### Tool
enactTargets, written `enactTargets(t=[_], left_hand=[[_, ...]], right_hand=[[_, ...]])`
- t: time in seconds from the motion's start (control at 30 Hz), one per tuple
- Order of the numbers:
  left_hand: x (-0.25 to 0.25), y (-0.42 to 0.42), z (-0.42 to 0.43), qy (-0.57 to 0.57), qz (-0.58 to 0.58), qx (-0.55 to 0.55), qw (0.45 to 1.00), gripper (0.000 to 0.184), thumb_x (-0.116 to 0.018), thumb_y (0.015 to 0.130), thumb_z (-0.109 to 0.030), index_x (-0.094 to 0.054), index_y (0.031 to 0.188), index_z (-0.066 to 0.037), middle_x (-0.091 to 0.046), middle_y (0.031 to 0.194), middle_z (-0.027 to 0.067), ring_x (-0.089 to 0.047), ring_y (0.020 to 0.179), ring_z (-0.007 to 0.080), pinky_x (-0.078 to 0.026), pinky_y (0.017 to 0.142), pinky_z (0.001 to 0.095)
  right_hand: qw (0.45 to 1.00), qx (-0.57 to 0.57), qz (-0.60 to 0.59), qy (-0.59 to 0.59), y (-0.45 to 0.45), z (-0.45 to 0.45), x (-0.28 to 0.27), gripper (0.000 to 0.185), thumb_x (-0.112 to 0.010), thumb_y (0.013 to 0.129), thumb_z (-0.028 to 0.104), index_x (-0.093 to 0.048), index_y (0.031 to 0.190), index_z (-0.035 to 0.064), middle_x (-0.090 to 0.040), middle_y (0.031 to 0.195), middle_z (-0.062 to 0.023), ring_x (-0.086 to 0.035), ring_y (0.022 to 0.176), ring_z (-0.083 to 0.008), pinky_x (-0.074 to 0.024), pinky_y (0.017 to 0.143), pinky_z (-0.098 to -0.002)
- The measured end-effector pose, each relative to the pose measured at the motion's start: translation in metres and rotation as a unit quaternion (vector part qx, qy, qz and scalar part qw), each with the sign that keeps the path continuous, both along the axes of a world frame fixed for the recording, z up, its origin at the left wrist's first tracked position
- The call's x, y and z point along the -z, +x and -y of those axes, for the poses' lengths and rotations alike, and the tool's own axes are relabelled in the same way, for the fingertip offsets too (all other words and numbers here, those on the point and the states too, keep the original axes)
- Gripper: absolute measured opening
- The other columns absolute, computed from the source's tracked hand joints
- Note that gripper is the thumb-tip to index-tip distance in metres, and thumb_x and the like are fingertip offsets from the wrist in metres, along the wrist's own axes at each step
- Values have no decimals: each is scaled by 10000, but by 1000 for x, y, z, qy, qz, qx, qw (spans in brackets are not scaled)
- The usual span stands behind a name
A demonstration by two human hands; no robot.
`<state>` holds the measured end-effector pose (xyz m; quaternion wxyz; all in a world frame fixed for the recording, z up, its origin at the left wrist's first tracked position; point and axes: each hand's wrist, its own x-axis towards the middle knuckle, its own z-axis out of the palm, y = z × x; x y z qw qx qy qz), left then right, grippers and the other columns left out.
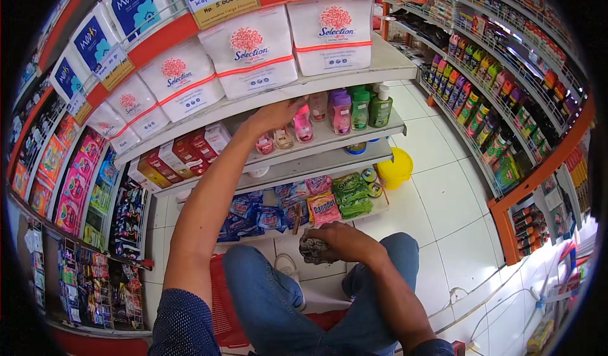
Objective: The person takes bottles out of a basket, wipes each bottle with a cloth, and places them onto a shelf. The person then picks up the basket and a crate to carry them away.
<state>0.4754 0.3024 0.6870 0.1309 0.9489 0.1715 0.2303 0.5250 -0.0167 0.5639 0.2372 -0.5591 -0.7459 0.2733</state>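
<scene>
My left hand (277, 116) reaches in under the upper shelf, its fingers closed at the top of a pink bottle (303, 125) that leans slightly. Part of the fingertips is hidden. Below the hand stand a clear bottle with pale contents (283, 139) and a small pinkish-red bottle (264, 144). To the right are purple bottles (342, 116), a green bottle (360, 110) and a dark green pump bottle (380, 108). My right hand (349, 241) is wrapped round a crumpled grey cloth (315, 247), held above my knees.
White cotton packs (253, 52) fill the shelf overhead. Boxes (183, 152) stand left of the bottles. Detergent packets (269, 216) lie on the lowest shelf, with a yellow bucket (395, 168) beside it. A red basket (227, 302) is by my legs; stocked racks (500, 96) line the right.
</scene>
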Motion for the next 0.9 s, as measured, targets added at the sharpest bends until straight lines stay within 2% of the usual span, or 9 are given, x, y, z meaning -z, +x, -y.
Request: enactTargets(t=[0.17, 0.33, 0.47, 0.6, 0.7, 0.73, 0.83, 0.87, 0.9], left_hand=[[-8, -4, 15, -36, -3, -21, 999, 560, -469, 1039, -472, -554, 1365, -25, -613, 1307, 261, -574, 1209, 417, -441, 1050, 423], [-9, -7, 24, -28, 24, -44, 998, 568, -476, 1036, -477, -545, 1372, -24, -608, 1322, 254, -574, 1204, 413, -440, 1051, 424], [-12, -7, 26, -70, 1, -52, 996, 571, -486, 1034, -478, -541, 1375, -24, -611, 1321, 248, -589, 1187, 398, -451, 1036, 416], [-13, -7, 28, -80, 5, -31, 996, 565, -497, 1030, -481, -554, 1353, -20, -629, 1290, 238, -600, 1166, 382, -454, 1026, 406], [-14, -7, 28, -70, 2, -32, 997, 543, -504, 1028, -482, -583, 1274, -5, -665, 1157, 216, -622, 1057, 355, -474, 964, 399], [-16, -6, 26, -70, 2, -32, 997, 543, -504, 1028, -482, -583, 1274, -5, -665, 1157, 216, -622, 1057, 355, -474, 964, 399], [-19, -4, 19, -119, -106, -34, 987, 706, -444, 1018, -598, -443, 1475, -60, -598, 1362, 208, -574, 1245, 334, -439, 1054, 391], [-18, -4, 18, -119, -105, -34, 987, 706, -444, 1018, -598, -443, 1475, -60, -598, 1362, 208, -574, 1245, 334, -439, 1054, 391], [-17, -4, 17, -99, -102, -34, 989, 692, -453, 1018, -593, -462, 1451, -54, -619, 1312, 203, -600, 1176, 324, -458, 1017, 390]], right_hand=[[1000, -3, 0, -9, -1, -1, -3, 535, -775, 770, 125, -617, 1281, 142, -699, 1058, -182, -659, 1016, -390, -524, 900, -467], [1000, -6, 8, -21, 0, -1, -3, 522, -765, 784, 126, -615, 1283, 138, -696, 1071, -183, -655, 1027, -390, -520, 912, -467], [1000, -5, 19, -16, 0, -2, 0, 514, -757, 795, 133, -612, 1288, 135, -693, 1085, -185, -647, 1044, -389, -515, 923, -467], [1000, -11, 11, -6, 0, -2, 4, 513, -755, 805, 143, -607, 1296, 138, -691, 1094, -182, -644, 1047, -387, -512, 929, -468], [1000, -9, 17, -18, 0, -2, 0, 507, -750, 816, 156, -604, 1302, 143, -688, 1105, -178, -639, 1064, -382, -508, 938, -466], [1000, -9, 18, -17, 0, -2, 0, 507, -750, 816, 156, -604, 1302, 143, -688, 1105, -178, -639, 1064, -382, -508, 938, -466], [999, -1, 22, -30, -2, -1, -1, 504, -750, 818, 163, -605, 1301, 147, -686, 1114, -177, -632, 1081, -378, -505, 945, -463], [999, -1, 23, -29, -1, -1, -3, 504, -750, 818, 163, -605, 1301, 147, -686, 1114, -177, -632, 1081, -378, -505, 945, -463], [999, -2, 25, -30, -1, 0, -4, 501, -749, 818, 163, -606, 1299, 147, -685, 1116, -178, -630, 1087, -377, -505, 946, -462]])
